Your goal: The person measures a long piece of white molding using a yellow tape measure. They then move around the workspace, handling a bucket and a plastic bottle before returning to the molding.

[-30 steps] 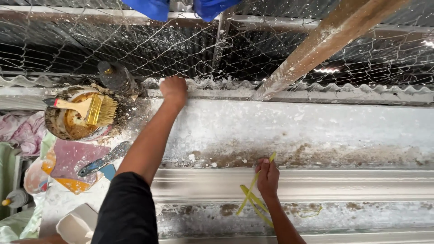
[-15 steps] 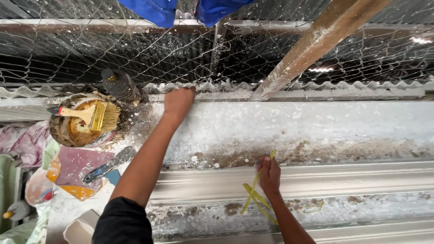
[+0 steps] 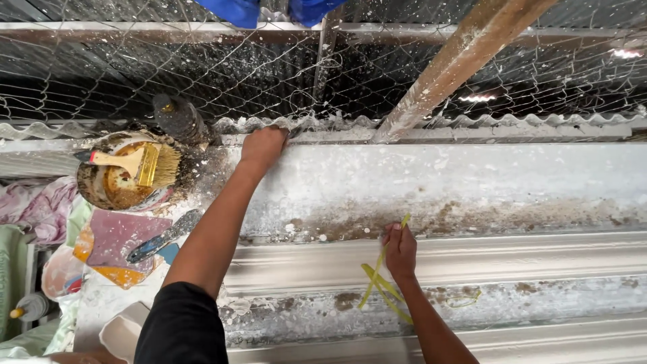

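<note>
Left hand fingertips hidden over the tabletop far edge. Right hand palm side unseen; can't tell its grip on the yellow strips. Blue cloth cut off at the top edge; white tub cut off at the bottom.

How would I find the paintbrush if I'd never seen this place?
Start at the long white bench under the wire fence and go to its left end, past the left hand. A dirty round bowl sits there, and the paintbrush lies across it, the only thing with yellow bristles.
</note>
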